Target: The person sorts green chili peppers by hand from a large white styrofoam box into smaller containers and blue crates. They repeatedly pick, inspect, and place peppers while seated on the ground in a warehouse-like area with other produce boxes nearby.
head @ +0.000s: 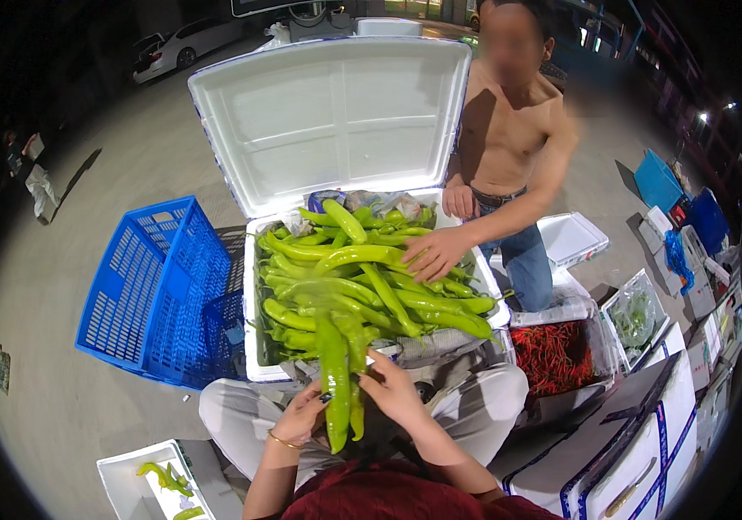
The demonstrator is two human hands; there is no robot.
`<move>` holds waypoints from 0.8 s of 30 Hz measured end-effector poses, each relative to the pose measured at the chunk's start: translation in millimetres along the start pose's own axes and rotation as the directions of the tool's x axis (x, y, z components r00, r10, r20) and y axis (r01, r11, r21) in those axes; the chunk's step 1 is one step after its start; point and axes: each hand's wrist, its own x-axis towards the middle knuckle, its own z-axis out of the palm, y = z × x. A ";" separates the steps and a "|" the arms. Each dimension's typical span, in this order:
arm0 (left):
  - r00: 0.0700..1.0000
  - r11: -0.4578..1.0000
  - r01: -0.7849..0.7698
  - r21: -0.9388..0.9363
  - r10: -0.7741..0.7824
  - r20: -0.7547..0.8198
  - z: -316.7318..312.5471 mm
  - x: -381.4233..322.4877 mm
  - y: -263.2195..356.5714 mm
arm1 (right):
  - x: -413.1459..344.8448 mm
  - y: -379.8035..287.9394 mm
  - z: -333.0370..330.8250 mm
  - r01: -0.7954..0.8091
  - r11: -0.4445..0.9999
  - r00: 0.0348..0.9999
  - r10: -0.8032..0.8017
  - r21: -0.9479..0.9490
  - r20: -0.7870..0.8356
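Observation:
Long green peppers (334, 380) hang over my lap, gripped between my two hands. My left hand (304, 411) holds the larger pepper by its side, thumb in front. Around the slimmer pepper (356, 344) beside it, the fingers of my right hand (391, 385) are closed. Just beyond is a white foam box (252, 364) heaped with green peppers (345, 286), its lid (345, 117) standing raised at the back. Another person's hand (434, 252) rests on the heap at the right; their other hand (461, 200) is by the box's rim.
Blue plastic crates (150, 292) stand left of the box. A small foam box (143, 455) with a few peppers sits at lower left. To the right are red chilies (553, 357), closed foam boxes (637, 429) and a knife (631, 487). A person (514, 130) is opposite me.

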 end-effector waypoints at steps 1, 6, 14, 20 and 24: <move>0.999 0.997 -0.043 -0.067 0.044 0.016 -5.5 -4.8 1.0 | 2.0 -4.3 8.4 0.022 1.000 0.999 -0.022 -0.016 0.028; 0.954 0.953 -0.299 -0.052 0.297 -0.036 -34.4 -40.0 14.1 | 7.5 -34.3 53.9 0.351 0.869 0.936 -0.316 -0.349 0.156; 0.737 0.912 -0.305 0.274 0.408 -0.539 -72.0 -118.1 29.5 | 2.5 -47.1 76.6 0.506 0.845 0.749 -0.331 -0.172 0.573; 0.396 0.890 -0.273 0.364 0.449 -0.801 -137.7 -213.5 6.5 | 63.4 -11.8 -7.0 0.510 0.470 0.855 -0.365 -0.721 0.367; 0.156 0.893 -0.251 0.374 0.418 -0.895 -178.0 -274.0 -27.6 | 114.0 16.4 -78.6 0.359 0.183 0.930 -0.151 -0.915 0.335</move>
